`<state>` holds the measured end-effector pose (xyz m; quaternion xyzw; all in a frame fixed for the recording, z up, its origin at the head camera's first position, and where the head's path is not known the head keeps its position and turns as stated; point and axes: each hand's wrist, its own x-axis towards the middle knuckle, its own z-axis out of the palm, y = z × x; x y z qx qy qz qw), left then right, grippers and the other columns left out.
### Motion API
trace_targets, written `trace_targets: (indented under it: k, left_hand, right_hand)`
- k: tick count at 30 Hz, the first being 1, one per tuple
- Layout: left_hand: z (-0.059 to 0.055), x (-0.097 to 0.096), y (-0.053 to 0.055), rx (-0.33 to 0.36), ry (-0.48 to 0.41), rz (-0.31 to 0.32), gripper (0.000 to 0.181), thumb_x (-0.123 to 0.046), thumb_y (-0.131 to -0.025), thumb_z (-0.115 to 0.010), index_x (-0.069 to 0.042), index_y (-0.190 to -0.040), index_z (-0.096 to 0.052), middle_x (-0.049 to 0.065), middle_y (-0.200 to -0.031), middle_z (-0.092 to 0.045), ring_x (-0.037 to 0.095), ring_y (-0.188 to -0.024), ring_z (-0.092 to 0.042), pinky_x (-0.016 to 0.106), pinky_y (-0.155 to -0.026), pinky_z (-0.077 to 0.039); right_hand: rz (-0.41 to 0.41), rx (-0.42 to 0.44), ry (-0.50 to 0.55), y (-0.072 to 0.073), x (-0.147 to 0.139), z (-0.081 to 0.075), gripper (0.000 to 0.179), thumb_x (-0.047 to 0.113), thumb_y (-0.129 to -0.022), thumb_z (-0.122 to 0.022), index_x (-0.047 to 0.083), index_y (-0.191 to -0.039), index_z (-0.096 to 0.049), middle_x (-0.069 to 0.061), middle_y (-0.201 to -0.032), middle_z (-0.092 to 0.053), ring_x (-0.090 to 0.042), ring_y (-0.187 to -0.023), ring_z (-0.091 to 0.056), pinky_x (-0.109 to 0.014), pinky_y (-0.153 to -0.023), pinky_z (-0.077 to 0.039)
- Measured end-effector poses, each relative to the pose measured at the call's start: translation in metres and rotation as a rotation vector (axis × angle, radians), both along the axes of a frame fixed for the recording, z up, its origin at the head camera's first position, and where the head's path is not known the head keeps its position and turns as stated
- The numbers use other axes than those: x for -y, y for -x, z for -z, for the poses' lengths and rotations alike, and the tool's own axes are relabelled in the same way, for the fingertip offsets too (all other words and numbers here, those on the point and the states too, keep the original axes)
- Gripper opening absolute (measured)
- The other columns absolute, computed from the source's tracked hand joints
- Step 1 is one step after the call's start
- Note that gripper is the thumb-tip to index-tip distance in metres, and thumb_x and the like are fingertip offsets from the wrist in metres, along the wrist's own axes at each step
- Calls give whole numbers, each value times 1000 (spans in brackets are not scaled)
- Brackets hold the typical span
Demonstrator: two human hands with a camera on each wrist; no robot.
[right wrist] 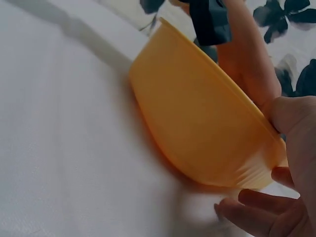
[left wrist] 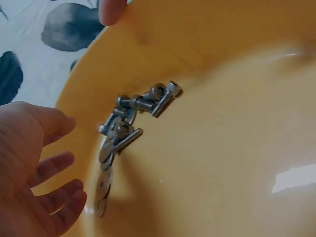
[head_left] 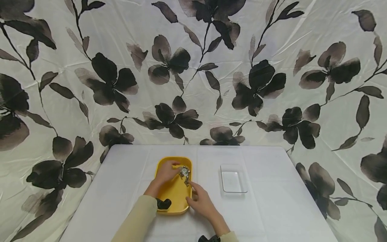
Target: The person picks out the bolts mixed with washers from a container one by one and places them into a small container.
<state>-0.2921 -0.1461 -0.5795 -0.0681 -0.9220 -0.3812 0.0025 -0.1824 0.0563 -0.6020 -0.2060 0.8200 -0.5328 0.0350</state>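
Observation:
A deep yellow tray (head_left: 173, 196) stands on the white table. Inside it, metal screws (left wrist: 143, 102) and flat washers (left wrist: 103, 183) lie in a loose row along one wall. My left hand (head_left: 168, 172) is over the tray's far left part. Its fingers (left wrist: 61, 200) are loosely bent beside the washers, with nothing visible between them. At the tray's right side, my right hand (head_left: 203, 201) holds the rim. One digit reaches over the edge, while other fingers (right wrist: 252, 210) lie against the outside wall in the right wrist view.
To the right of the tray stands a clear rectangular container (head_left: 235, 192) with low walls. The white table (head_left: 272, 208) ends at the back against a hanging cloth (head_left: 211, 90) with dark flowers. A black wrist device (head_left: 164, 204) on my left arm overlaps the tray's near rim.

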Motion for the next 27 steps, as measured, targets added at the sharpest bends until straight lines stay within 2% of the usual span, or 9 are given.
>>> trace_targets:
  k: [3, 7, 11, 13, 17, 20, 24, 27]
  left_hand:
    - [5, -3, 4, 21, 19, 10, 32, -21, -91, -68, -5, -119, -67, 11, -117, -65, 31, -109, -60, 46, -91, -48]
    - [10, -6, 8, 29, 23, 12, 32, -19, -92, -68, -7, -121, -66, 10, -119, -64, 28, -109, -59, 45, -93, -47]
    - [11, -8, 14, 8, 47, 31, 29, -18, -92, -67, -9, -120, -66, 8, -117, -65, 26, -108, -59, 44, -92, -47]
    - [10, -10, 17, 2, 50, 44, 28, -16, -92, -67, -9, -119, -67, 7, -114, -65, 26, -107, -60, 43, -92, -47]
    - [8, -12, 24, 8, 57, 56, 27, -15, -92, -68, -9, -118, -67, 7, -111, -66, 24, -104, -60, 41, -91, -48]
    - [9, -13, 28, 21, 79, 72, 28, -17, -93, -67, -8, -119, -66, 7, -113, -65, 24, -105, -60, 41, -92, -47]
    - [11, -14, 30, 19, 111, 101, 25, -16, -93, -66, -6, -116, -67, 7, -111, -67, 25, -103, -61, 43, -91, -48]
    - [13, -15, 32, -1, 163, 116, 23, -15, -92, -66, -6, -113, -69, 6, -107, -68, 22, -96, -62, 41, -88, -49]
  right_hand:
    - [46, 76, 22, -3, 2, 4, 64, 17, -89, -65, 10, -148, -40, -13, -145, -45, -29, -109, -62, -31, -81, -53]
    - [71, 177, 110, -6, 7, 9, 64, 11, -87, -64, 12, -148, -40, -22, -133, -54, -22, -95, -67, -28, -64, -55]
    - [95, 202, 142, -6, 10, 10, 64, 7, -86, -63, 14, -146, -43, -24, -122, -60, -15, -82, -68, -28, -57, -55]
    - [110, 205, 149, -5, 10, 8, 63, 7, -87, -63, 14, -146, -43, -22, -127, -58, -13, -81, -67, -28, -56, -55]
    - [133, 204, 187, -11, 10, -18, 60, 0, -85, -61, 10, -143, -47, -26, -137, -49, -26, -83, -68, -33, -57, -56]
    - [160, 196, 213, -10, 10, -22, 61, -6, -82, -60, 6, -141, -48, -29, -139, -45, -33, -82, -68, -36, -56, -56]
    - [178, 211, 220, 1, 12, 3, 63, -3, -82, -62, 9, -143, -47, -24, -140, -47, -21, -80, -68, -32, -54, -55]
    - [174, 219, 221, 3, 12, 8, 64, 0, -83, -63, 11, -144, -47, -20, -140, -48, -16, -81, -67, -29, -55, -55]
